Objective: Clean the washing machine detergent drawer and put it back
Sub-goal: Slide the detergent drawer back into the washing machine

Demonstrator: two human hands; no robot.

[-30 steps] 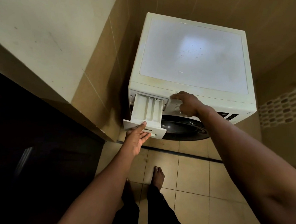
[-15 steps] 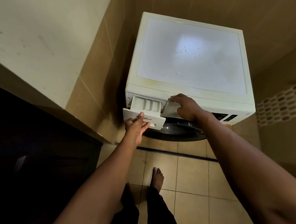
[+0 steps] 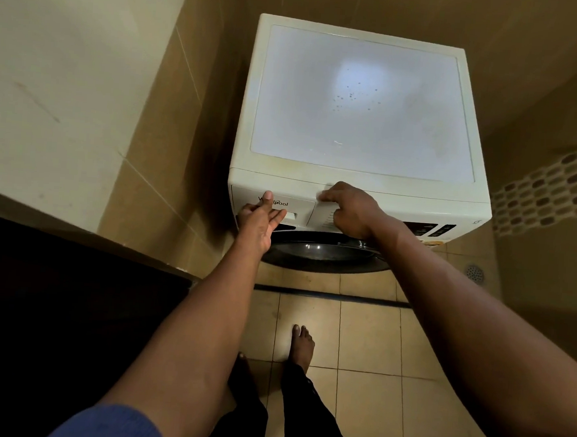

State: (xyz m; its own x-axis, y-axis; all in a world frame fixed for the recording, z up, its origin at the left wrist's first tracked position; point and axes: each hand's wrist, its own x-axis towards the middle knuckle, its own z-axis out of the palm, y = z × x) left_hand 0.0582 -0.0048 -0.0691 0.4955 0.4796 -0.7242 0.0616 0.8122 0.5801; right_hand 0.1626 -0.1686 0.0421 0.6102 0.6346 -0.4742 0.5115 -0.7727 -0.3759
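The white detergent drawer (image 3: 298, 207) sits fully in its slot at the top left of the washing machine (image 3: 363, 100), its front flush with the panel. My left hand (image 3: 260, 218) lies flat against the drawer front, fingers spread, thumb on the brand lettering. My right hand (image 3: 352, 211) rests on the control panel just right of the drawer, fingers curled, index finger touching the panel's top edge. Neither hand holds anything.
A tiled wall and a cream ledge (image 3: 61, 83) close in on the left, with a dark surface (image 3: 51, 321) below them. The dark round door (image 3: 322, 251) bulges under the panel. My bare feet (image 3: 302, 345) stand on beige floor tiles; a floor drain (image 3: 474, 273) lies at the right.
My left hand has pushed the drawer from half open to fully shut in the machine. My right hand stayed on the control panel beside it.
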